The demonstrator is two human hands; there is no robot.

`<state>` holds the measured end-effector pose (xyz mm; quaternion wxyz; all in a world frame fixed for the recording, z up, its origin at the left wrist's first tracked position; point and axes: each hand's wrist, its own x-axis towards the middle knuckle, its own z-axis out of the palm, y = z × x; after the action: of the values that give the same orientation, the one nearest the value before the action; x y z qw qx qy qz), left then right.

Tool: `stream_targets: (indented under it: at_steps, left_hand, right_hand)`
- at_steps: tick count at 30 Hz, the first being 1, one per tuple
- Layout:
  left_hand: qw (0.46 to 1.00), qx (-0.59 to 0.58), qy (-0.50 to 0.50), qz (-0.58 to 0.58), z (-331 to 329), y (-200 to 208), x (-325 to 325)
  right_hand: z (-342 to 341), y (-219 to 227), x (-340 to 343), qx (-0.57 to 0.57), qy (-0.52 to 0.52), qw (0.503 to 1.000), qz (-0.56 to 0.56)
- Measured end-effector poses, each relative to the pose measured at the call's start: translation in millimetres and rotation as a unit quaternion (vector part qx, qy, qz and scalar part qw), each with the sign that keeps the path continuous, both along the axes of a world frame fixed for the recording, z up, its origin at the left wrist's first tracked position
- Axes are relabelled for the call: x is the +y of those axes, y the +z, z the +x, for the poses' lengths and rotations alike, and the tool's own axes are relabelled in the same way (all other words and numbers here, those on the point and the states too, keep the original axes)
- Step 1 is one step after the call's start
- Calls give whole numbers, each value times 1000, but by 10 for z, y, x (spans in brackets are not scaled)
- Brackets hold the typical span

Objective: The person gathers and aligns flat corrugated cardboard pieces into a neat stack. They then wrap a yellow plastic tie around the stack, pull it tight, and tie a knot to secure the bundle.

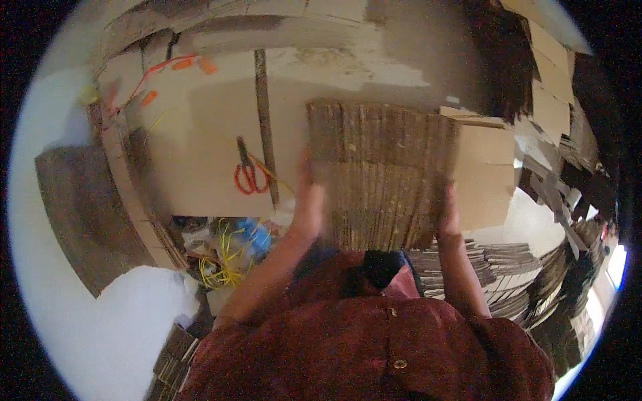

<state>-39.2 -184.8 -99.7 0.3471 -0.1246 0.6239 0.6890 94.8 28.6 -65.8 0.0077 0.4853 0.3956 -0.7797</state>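
Observation:
Between my two hands is a thick bundle of cardboard pieces, their edges turned up in narrow brown rows. My left hand presses the bundle's left side, its fingers partly hidden and blurred. On the opposite side my right hand grips with the thumb showing. Left of the bundle, a pair of scissors with orange-red handles lies on a flat cardboard sheet. A thin yellow strap lies beside the scissors, close to a dark strip running across the sheet.
Tangled yellow straps and a blue plastic piece lie below the sheet. Flat tan cardboard is right of the bundle. Stacked cardboard fills the lower right. Orange pieces with a red cord lie at the far left.

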Motion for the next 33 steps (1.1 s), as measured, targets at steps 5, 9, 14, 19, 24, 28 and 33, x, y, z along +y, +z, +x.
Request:
stream_targets:
  at_steps: [5,9,14,19,24,28,33]
  left_hand:
    - [993,-4,-92,79,-67,-39,-119]
    - [989,77,-97,85,-36,-149,-105]
    - [990,38,-137,27,-170,190,-31]
    - [995,47,-80,47,-227,48,46]
    - [998,-56,-27,-3,-311,335,-338]
    - [991,-108,-23,-69,-254,732,-1152]
    - [982,-127,31,-139,-256,887,-1960]
  right_hand:
    - [72,-148,-37,24,-7,999,-26]
    - [-1,-188,-95,53,-34,998,-1]
    - [-103,-122,-66,81,3,997,-9]
    - [-277,-132,53,62,9,997,-38]
    - [-279,298,-303,67,-2,998,4]
    - [141,210,-1210,-14,-32,999,-6]
    - [-159,197,-1917,150,84,985,8]
